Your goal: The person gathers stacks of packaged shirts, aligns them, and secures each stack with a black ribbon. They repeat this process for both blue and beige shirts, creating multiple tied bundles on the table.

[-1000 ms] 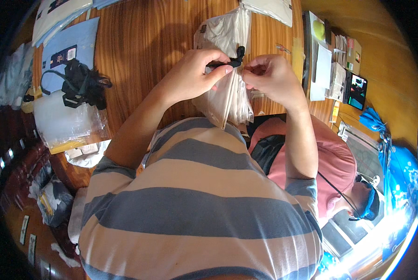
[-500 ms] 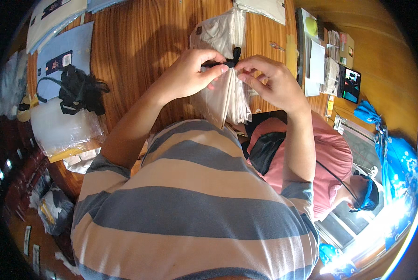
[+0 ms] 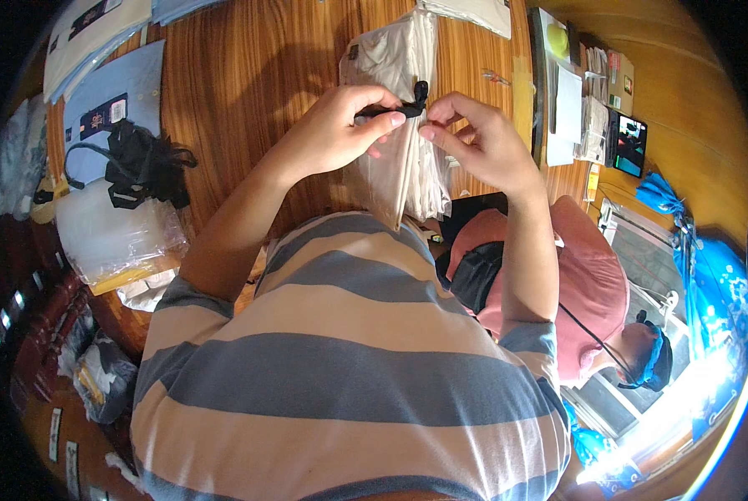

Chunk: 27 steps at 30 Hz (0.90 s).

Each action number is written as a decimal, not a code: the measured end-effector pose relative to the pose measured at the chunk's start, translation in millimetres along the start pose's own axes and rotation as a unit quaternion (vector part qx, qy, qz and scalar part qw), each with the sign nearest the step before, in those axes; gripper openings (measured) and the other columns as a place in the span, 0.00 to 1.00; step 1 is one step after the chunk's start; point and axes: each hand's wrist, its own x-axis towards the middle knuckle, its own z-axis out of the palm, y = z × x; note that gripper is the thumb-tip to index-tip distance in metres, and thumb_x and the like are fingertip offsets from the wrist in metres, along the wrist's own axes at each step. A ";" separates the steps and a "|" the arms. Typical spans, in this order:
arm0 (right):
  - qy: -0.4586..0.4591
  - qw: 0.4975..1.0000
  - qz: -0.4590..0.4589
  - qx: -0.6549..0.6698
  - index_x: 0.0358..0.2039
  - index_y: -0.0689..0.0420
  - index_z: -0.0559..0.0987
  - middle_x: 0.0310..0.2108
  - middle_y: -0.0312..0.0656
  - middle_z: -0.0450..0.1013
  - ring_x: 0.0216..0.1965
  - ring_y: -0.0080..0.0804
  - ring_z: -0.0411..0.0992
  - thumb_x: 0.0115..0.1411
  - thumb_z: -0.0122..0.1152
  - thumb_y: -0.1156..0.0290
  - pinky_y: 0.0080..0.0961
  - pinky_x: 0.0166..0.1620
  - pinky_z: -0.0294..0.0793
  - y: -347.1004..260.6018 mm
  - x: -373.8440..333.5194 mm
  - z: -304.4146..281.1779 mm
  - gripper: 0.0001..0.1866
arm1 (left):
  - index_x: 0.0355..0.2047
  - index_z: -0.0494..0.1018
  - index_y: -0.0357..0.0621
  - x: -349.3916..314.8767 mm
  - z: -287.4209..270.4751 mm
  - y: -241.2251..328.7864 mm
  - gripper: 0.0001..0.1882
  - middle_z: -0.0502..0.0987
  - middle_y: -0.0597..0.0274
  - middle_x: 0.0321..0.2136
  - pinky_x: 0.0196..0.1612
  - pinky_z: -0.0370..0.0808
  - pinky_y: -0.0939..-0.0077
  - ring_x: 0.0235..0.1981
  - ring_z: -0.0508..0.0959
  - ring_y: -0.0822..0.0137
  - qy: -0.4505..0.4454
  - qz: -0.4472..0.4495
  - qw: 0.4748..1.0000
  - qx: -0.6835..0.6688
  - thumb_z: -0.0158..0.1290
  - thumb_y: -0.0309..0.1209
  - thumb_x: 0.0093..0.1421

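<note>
A folded whitish garment in a clear plastic bag (image 3: 403,58) lies on the wooden table in front of me. Across its middle runs a black fabric band (image 3: 411,109), with a small loop standing up at its right part. My left hand (image 3: 361,125) pinches this band between thumb and fingers over the bag's left side. Just right of the band, my right hand (image 3: 478,138) has thumb and index finger drawn close together at the bag's edge. Whatever lies between those fingertips is too small to make out.
A heap of black bands (image 3: 144,163) lies on the left beside blue bagged garments (image 3: 140,75) and a stack of clear plastic bags (image 3: 111,230). At right are papers (image 3: 566,108) and a lit phone (image 3: 629,144). A person in a pink top (image 3: 587,275) is close on my right.
My right fingertips have come slightly away from the black band and down, while my left hand keeps its pinch. The person beside me has shifted slightly.
</note>
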 end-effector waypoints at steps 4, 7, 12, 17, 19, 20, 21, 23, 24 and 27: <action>0.103 0.994 0.021 0.014 0.43 0.60 0.82 0.37 0.45 0.82 0.38 0.34 0.82 0.64 0.66 0.70 0.28 0.38 0.81 41.0 4.9 3.3 0.10 | 0.40 0.78 0.34 -2.9 -3.9 5.2 0.13 0.78 0.61 0.28 0.35 0.75 0.71 0.31 0.76 0.73 0.022 0.011 0.993 0.115 0.55 0.35 0.71; 0.234 0.967 0.044 -0.086 0.44 0.61 0.82 0.36 0.46 0.83 0.38 0.40 0.82 0.64 0.65 0.71 0.31 0.40 0.82 126.7 11.6 4.0 0.10 | 0.40 0.77 0.37 -10.4 4.0 0.6 0.12 0.76 0.63 0.28 0.37 0.72 0.75 0.31 0.75 0.74 0.067 0.080 0.986 0.133 0.55 0.35 0.70; 0.290 0.921 0.081 -0.248 0.52 0.59 0.79 0.57 0.55 0.74 0.56 0.49 0.75 0.63 0.68 0.66 0.42 0.55 0.76 271.2 9.8 3.9 0.19 | 0.38 0.76 0.34 -34.0 26.8 2.3 0.13 0.79 0.54 0.29 0.38 0.74 0.71 0.33 0.78 0.69 0.180 0.074 0.974 0.116 0.54 0.34 0.71; 0.309 0.907 -0.015 -0.285 0.66 0.56 0.68 0.61 0.59 0.68 0.61 0.61 0.66 0.60 0.66 0.64 0.52 0.64 0.65 341.9 36.1 5.4 0.34 | 0.39 0.75 0.36 -50.8 37.8 5.6 0.11 0.77 0.61 0.31 0.41 0.71 0.76 0.36 0.75 0.73 0.251 0.047 0.961 0.102 0.52 0.33 0.73; 0.272 0.928 -0.013 -0.253 0.66 0.56 0.69 0.61 0.58 0.68 0.61 0.62 0.65 0.61 0.65 0.63 0.52 0.63 0.66 352.9 43.3 6.0 0.33 | 0.38 0.74 0.36 -55.5 38.5 6.9 0.12 0.77 0.63 0.30 0.40 0.70 0.77 0.34 0.74 0.74 0.268 0.020 0.954 0.128 0.51 0.34 0.73; 0.289 0.920 -0.019 -0.266 0.66 0.55 0.70 0.58 0.56 0.70 0.59 0.60 0.67 0.64 0.65 0.61 0.51 0.62 0.67 356.0 45.9 7.1 0.31 | 0.38 0.74 0.36 -57.5 40.0 9.3 0.12 0.77 0.64 0.30 0.39 0.70 0.77 0.34 0.74 0.74 0.283 0.014 0.947 0.152 0.51 0.34 0.73; 0.277 0.919 -0.005 -0.279 0.64 0.55 0.71 0.57 0.55 0.71 0.57 0.59 0.68 0.64 0.65 0.60 0.51 0.61 0.68 355.7 47.5 6.4 0.30 | 0.37 0.74 0.37 -57.2 43.6 10.0 0.12 0.76 0.65 0.29 0.39 0.70 0.77 0.33 0.74 0.74 0.294 0.010 0.940 0.173 0.51 0.34 0.73; 0.253 0.917 0.025 -0.306 0.62 0.55 0.73 0.53 0.54 0.72 0.54 0.57 0.70 0.65 0.65 0.58 0.51 0.59 0.69 355.4 52.9 3.3 0.28 | 0.37 0.73 0.36 -55.6 49.0 10.4 0.09 0.77 0.63 0.30 0.39 0.71 0.77 0.34 0.75 0.74 0.315 -0.016 0.942 0.112 0.53 0.31 0.72; 0.256 0.921 -0.010 -0.295 0.55 0.57 0.77 0.49 0.53 0.73 0.51 0.55 0.70 0.64 0.66 0.54 0.50 0.57 0.70 352.0 53.9 -1.3 0.25 | 0.37 0.73 0.36 -55.2 53.1 8.9 0.08 0.77 0.63 0.30 0.40 0.71 0.77 0.35 0.75 0.74 0.324 -0.029 0.942 0.078 0.53 0.30 0.71; 0.274 0.923 -0.035 -0.268 0.49 0.58 0.79 0.49 0.52 0.73 0.52 0.56 0.70 0.63 0.67 0.54 0.50 0.55 0.70 351.7 51.2 -3.3 0.23 | 0.36 0.73 0.37 -51.4 63.3 5.6 0.06 0.77 0.64 0.31 0.39 0.71 0.78 0.35 0.75 0.75 0.329 -0.036 0.943 0.025 0.53 0.27 0.71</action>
